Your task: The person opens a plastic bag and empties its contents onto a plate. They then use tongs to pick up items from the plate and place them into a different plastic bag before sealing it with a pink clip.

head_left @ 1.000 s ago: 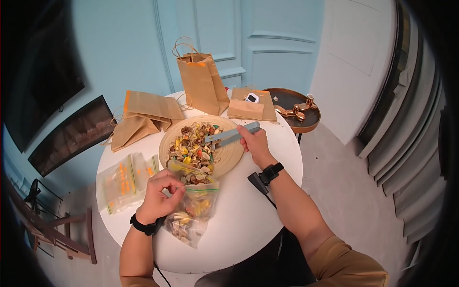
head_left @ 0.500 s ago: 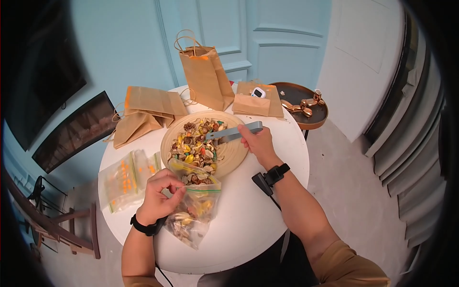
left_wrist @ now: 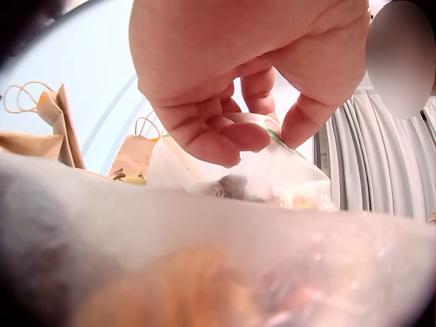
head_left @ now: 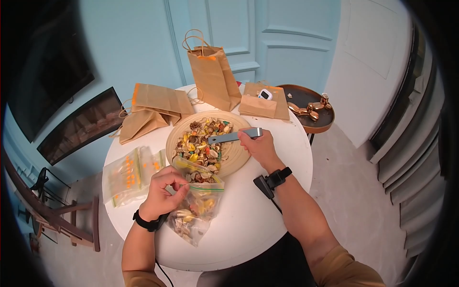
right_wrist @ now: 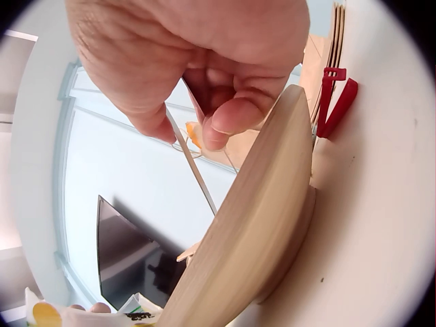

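Note:
My left hand (head_left: 164,193) pinches the rim of a clear zip bag (head_left: 203,205) that holds dried petals and flower pieces; its mouth stands open beside the plate. In the left wrist view, thumb and fingers of the hand (left_wrist: 245,82) meet at the bag's green-lined edge. A round wooden plate (head_left: 237,158) carries a heap of mixed potpourri (head_left: 196,143). My right hand (head_left: 260,148) grips grey metal tongs (head_left: 229,137), whose tips lie over the heap's right side. From the right wrist, the hand (right_wrist: 191,75) shows above the plate's rim (right_wrist: 252,225).
Flat zip bags with orange writing (head_left: 129,177) lie at the left. Behind the plate are a folded paper bag (head_left: 160,100), an upright one (head_left: 213,76), and a white timer (head_left: 265,94) on flat paper bags. A red clip (right_wrist: 334,102) shows in the right wrist view.
The head view has shifted, so the table appears farther right. The tongs' arms, apart earlier, now look closer together over the heap. My left hand keeps its hold on the bag.

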`<action>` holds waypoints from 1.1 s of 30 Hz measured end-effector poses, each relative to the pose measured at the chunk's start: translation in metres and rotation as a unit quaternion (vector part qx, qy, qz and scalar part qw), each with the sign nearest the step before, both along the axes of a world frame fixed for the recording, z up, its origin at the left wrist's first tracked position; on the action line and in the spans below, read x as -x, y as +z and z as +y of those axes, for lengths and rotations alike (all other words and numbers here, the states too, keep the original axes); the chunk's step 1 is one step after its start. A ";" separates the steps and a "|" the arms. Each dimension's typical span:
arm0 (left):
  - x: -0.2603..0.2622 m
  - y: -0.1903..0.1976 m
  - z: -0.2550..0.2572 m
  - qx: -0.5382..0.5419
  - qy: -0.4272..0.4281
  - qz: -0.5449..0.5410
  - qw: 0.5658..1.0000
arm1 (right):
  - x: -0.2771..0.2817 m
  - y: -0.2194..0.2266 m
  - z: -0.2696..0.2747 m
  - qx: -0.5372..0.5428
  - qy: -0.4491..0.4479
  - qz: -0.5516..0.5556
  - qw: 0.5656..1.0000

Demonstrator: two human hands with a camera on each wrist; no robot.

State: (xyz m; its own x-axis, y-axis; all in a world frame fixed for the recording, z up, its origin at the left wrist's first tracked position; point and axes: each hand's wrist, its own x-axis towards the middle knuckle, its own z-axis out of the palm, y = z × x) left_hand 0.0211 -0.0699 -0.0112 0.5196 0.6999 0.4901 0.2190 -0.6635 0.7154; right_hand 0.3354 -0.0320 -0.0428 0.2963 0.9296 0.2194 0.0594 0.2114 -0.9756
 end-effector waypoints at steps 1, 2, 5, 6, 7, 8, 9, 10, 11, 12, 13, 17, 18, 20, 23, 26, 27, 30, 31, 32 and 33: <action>0.000 0.000 0.000 0.001 0.000 0.002 1.000 | 0.000 0.002 0.000 0.000 0.000 -0.005 1.000; -0.001 0.001 0.001 -0.002 0.001 0.001 1.000 | 0.000 0.002 0.000 0.000 -0.001 -0.008 1.000; 0.000 0.001 0.000 0.006 0.001 0.003 1.000 | 0.001 -0.003 0.001 0.002 -0.011 -0.004 1.000; -0.001 0.002 0.000 0.015 0.000 0.004 1.000 | 0.000 -0.004 0.003 0.001 -0.016 -0.002 1.000; 0.000 0.002 -0.001 0.023 0.000 0.005 1.000 | 0.000 -0.006 0.004 0.004 -0.020 0.008 1.000; 0.000 0.002 -0.002 0.023 0.002 0.008 1.000 | 0.000 -0.007 0.004 0.008 -0.023 0.017 1.000; 0.000 0.002 -0.003 0.021 0.004 0.011 1.000 | -0.001 -0.007 0.005 0.010 -0.027 0.026 0.999; -0.001 0.002 -0.002 0.017 0.005 0.012 1.000 | -0.001 -0.008 0.005 0.009 -0.025 0.038 0.999; -0.001 0.001 -0.002 0.015 0.005 0.009 1.000 | 0.000 -0.009 0.006 0.007 -0.022 0.050 0.998; -0.001 0.000 -0.001 0.012 0.005 0.005 1.000 | 0.000 -0.009 0.007 0.005 -0.020 0.063 0.998; -0.001 0.000 0.000 0.008 0.005 0.001 1.000 | 0.000 -0.008 0.007 0.009 -0.020 0.068 0.997; 0.001 0.000 0.000 0.001 0.000 0.013 1.000 | -0.001 -0.008 0.006 0.011 -0.023 0.097 0.995; 0.000 0.002 -0.001 0.005 -0.002 0.015 1.000 | -0.001 -0.009 0.005 0.009 -0.022 0.105 0.994; 0.000 0.004 -0.003 0.014 -0.001 0.012 1.000 | 0.001 -0.003 0.001 -0.002 -0.026 0.126 0.992; 0.000 0.005 -0.003 0.022 0.003 0.007 1.000 | 0.001 0.003 0.000 -0.012 -0.021 0.142 0.990; 0.000 0.005 -0.003 0.023 0.007 0.015 1.000 | -0.004 0.001 0.002 -0.006 -0.025 0.104 0.994; 0.000 0.004 -0.002 0.023 0.008 0.013 1.000 | -0.005 -0.001 0.002 -0.001 -0.029 0.084 0.996; -0.001 0.004 -0.003 0.020 0.013 0.016 1.000 | -0.001 0.009 -0.004 -0.027 -0.073 0.072 0.994; -0.002 0.004 -0.003 0.016 0.014 0.018 1.000 | -0.001 0.009 -0.005 -0.021 -0.079 0.091 0.993; -0.001 0.004 -0.002 0.011 0.013 0.021 1.000 | 0.000 0.011 -0.006 -0.016 -0.084 0.108 0.990; 0.000 0.003 -0.001 0.004 0.012 0.024 1.000 | -0.001 0.012 -0.006 -0.013 -0.088 0.125 0.988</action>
State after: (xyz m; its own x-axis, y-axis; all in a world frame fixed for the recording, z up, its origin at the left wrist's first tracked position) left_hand 0.0213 -0.0713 -0.0081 0.5254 0.7156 0.4602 0.2682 -0.6526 0.7086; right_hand 0.3366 -0.0377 -0.0306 0.5013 0.8535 0.1423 -0.1448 0.2449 -0.9587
